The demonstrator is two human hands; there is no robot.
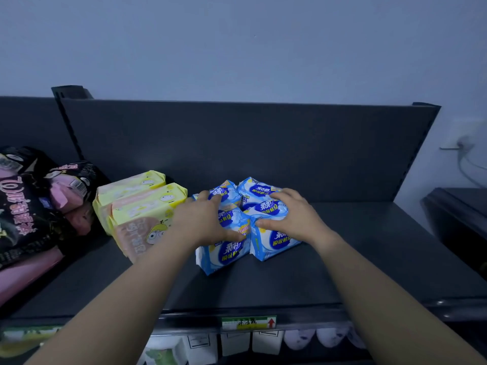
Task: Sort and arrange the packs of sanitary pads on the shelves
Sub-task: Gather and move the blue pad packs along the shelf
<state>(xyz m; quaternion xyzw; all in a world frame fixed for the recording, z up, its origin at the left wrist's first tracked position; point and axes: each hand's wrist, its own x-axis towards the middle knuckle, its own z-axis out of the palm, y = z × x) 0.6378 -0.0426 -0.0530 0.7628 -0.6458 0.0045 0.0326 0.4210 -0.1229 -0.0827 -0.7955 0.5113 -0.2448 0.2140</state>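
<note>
At the far left of the dark shelf (342, 259) lies a heap of black-and-pink packs (31, 206), tumbled at mixed angles, one with a barcode label facing up. Just beside them to the right stand two yellow-and-pink packs (139, 209), side by side and touching, their long axes running from the shelf's front toward its back panel (237, 143), slightly slanted to the right.

Next comes the cluster of blue-and-white sanitary pad packs (237, 227) near the middle of the shelf, close to the yellow pair; whether the two groups touch is hidden by the left forearm. At least four blue packs show, in two rows: two at the front, two behind, pressed against one another. The front packs splay outward from the middle seam, the front left one (224, 254) pointing toward the near left and the front right one (274, 241) toward the near right, printed faces up.

The left hand (208, 219) lies flat on the left packs, fingers spread wide and thumb reaching toward the seam. The right hand (292, 214) rests spread on the right packs, thumb at the seam too. Neither hand is closed around a pack; both press down from above.

The shelf to the right of the packs is bare. On the shelf's front edge is a price label (249, 322) with a red arrow, and hanging goods show below it. At the far right, a cable (466, 164) runs down the pale wall (237, 43).
</note>
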